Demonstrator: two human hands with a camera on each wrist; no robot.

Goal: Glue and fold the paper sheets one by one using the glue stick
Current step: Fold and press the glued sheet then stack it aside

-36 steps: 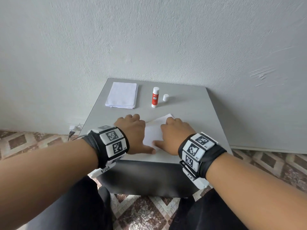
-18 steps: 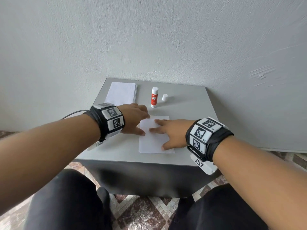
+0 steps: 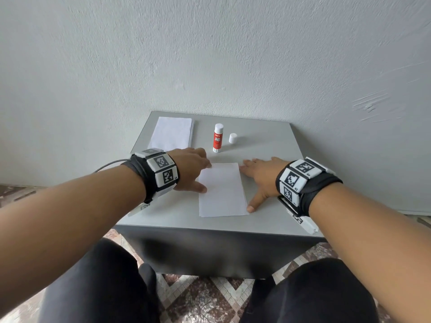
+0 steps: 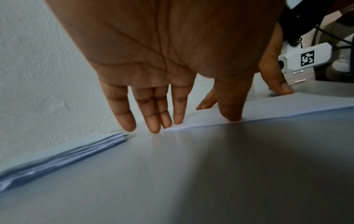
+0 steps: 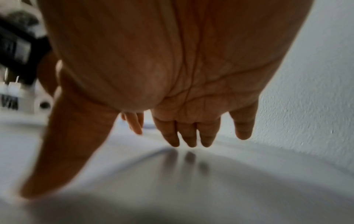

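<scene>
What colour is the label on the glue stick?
Red with white lettering, on the glue stick; the head view shows it best.

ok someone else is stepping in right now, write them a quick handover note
Left hand: open, fingertips on the left edge of the folded sheet.
Right hand: open, flat on the table at the sheet's right edge.
Glue stick stands uncapped behind the sheet, cap beside it; paper stack at the far left corner.
Done: this sheet lies folded flat.
Left: set it aside, then probably glue and fold the next sheet; the state of the stacked sheets is unclear.
</scene>
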